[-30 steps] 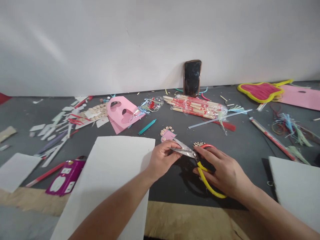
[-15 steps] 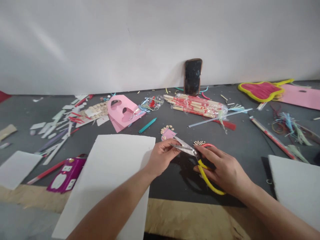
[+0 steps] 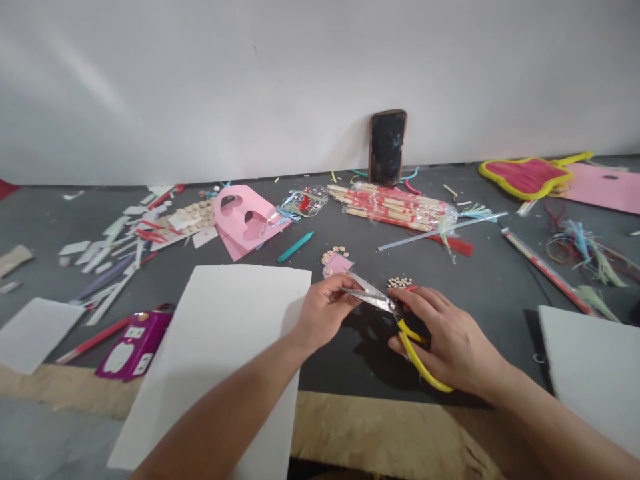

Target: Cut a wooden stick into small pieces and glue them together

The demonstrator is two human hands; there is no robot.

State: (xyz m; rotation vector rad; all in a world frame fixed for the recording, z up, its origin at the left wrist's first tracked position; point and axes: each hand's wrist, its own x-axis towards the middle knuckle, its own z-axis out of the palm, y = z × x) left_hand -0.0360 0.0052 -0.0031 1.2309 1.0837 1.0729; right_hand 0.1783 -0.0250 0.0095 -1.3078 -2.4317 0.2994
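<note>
Yellow covers the lower handle loop of the scissors [image 3: 379, 298], which are in the right hand [image 3: 453, 337] above the dark bench [image 3: 345, 363]; a bit of red shows at the upper handle, and the metal blades stand partly apart, pointing left. The right hand is half curled around the handles, thumb at the yellow loop and fingers along the upper side. The left hand [image 3: 320, 313] has its thumb and forefinger drawn together right at the blades; anything between them is too small to make out. Just beyond the blades lies a small pink card piece [image 3: 339, 265] with small pale flower-like pieces [image 3: 334, 253] along its far edge, and near the right fingertips sits a heap of pale beads [image 3: 399, 283]. The left forearm crosses over a large white board [image 3: 245, 313], with a purple box [image 3: 134, 347] close by its left edge. Past the board are a teal tube [image 3: 296, 247] and a pink cut-out card [image 3: 273, 217] with openings in it. Farther back, a phone [image 3: 387, 148] leans upright against the white wall [image 3: 200, 87], behind a bundle of red-marked sticks [image 3: 395, 203] in clear wrap; a translucent rod [image 3: 415, 240] lies in front of them. On the right are a magenta fan shape [image 3: 525, 177] edged in yellow, tangled threads [image 3: 580, 243] and a second white board [image 3: 595, 380].
</note>
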